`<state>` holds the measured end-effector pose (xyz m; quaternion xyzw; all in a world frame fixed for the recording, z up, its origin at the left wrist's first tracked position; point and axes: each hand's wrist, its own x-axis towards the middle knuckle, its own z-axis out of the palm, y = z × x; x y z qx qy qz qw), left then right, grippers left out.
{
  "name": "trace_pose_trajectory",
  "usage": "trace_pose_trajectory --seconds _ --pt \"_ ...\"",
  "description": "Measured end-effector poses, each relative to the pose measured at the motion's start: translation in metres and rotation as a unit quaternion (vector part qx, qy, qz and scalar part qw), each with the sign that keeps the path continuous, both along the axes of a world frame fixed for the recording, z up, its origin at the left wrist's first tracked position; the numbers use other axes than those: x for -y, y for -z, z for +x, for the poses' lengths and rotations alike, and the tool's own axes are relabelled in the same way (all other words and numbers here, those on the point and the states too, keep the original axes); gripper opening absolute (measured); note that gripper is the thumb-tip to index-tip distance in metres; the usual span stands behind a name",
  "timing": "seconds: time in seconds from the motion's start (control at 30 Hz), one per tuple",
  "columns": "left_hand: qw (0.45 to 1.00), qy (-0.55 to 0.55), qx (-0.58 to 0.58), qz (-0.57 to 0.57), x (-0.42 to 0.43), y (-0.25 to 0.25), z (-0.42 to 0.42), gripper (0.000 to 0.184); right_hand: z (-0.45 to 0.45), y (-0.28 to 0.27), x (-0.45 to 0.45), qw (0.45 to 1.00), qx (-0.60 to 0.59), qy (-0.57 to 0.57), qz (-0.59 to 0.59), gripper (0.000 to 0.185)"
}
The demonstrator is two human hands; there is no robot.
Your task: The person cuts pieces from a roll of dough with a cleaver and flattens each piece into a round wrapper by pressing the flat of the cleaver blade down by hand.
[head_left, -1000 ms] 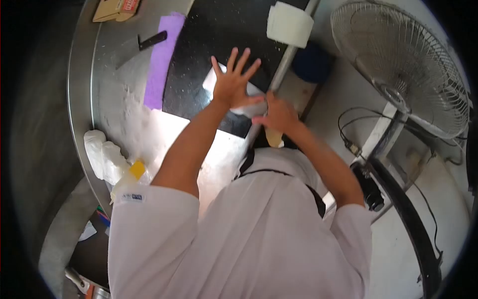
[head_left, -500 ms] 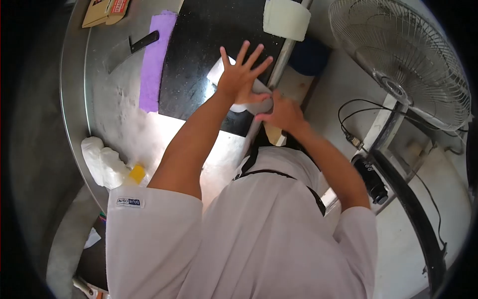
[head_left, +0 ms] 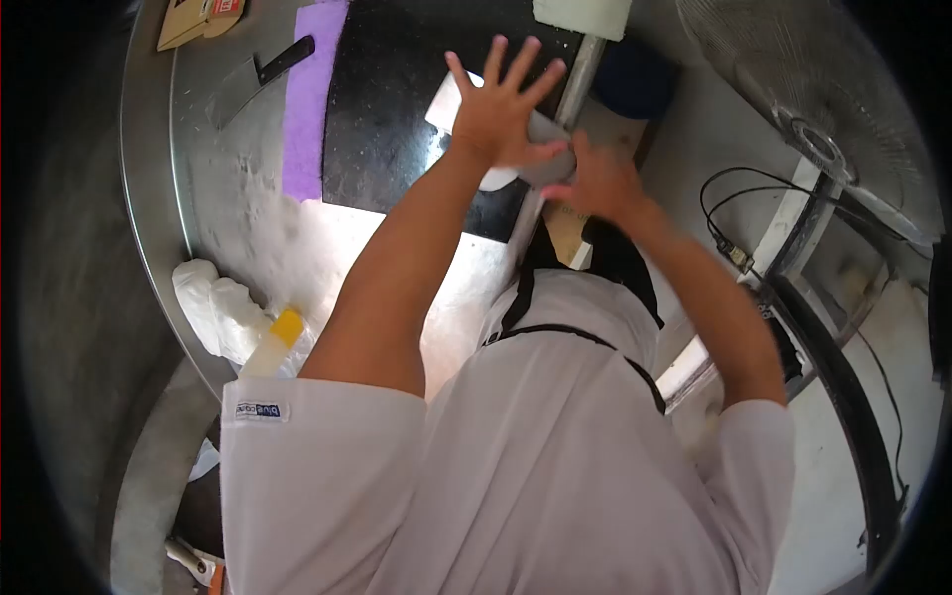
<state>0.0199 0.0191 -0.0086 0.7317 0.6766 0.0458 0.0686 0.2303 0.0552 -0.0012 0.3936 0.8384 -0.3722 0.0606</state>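
Note:
A pale, smooth sheet or wrapped piece (head_left: 449, 105) lies on the black board (head_left: 382, 109). My left hand (head_left: 499, 116) rests over it with its fingers spread wide, palm hidden. At the board's right edge, the pale piece looks greyish and folded between my two hands. My right hand (head_left: 602, 180) is beside that end, its thumb toward the piece; motion blur and the angle hide whether its fingers grip it. The thumb of my left hand points toward my right hand.
Left of the board lie a purple cloth (head_left: 311, 99) and a black-handled blade (head_left: 283, 61) on the metal table (head_left: 238, 198). A yellow-capped bottle (head_left: 281, 337) and white bags (head_left: 220, 309) are lower left. A fan (head_left: 823, 129) stands at right, a pale block (head_left: 585, 14) at top.
Both hands have shifted slightly up and right in view, along with the pale piece, as the camera view moves. My left hand's fingers stay spread.

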Motion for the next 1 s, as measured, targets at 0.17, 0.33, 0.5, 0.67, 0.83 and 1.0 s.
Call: trace_pose_trajectory --seconds 0.17,0.33,0.5,0.67,0.83,1.0 --pt "0.995 -0.093 0.014 -0.037 -0.015 -0.035 -0.011 0.111 -0.018 -0.019 -0.033 0.992 -0.016 -0.123 0.034 0.081" --pt "0.998 -0.026 0.049 0.025 0.016 0.012 0.004 0.108 0.003 0.002 0.002 0.995 0.013 -0.098 0.012 0.088" --pt "0.991 -0.106 0.041 0.076 -0.018 0.003 -0.006 0.108 -0.017 -0.004 -0.061 0.986 0.012 -0.159 0.055 0.092" --pt "0.993 -0.093 0.013 0.075 0.001 0.018 -0.020 0.117 -0.027 -0.027 -0.048 0.987 0.024 -0.158 0.008 0.091" --pt "0.997 -0.060 0.046 -0.010 0.014 0.010 0.005 0.112 0.001 -0.006 -0.021 0.994 0.036 -0.099 -0.040 0.091" --pt "0.982 -0.176 0.026 0.067 -0.020 -0.012 0.001 0.112 -0.026 -0.008 -0.087 0.973 -0.011 -0.203 0.113 0.078"
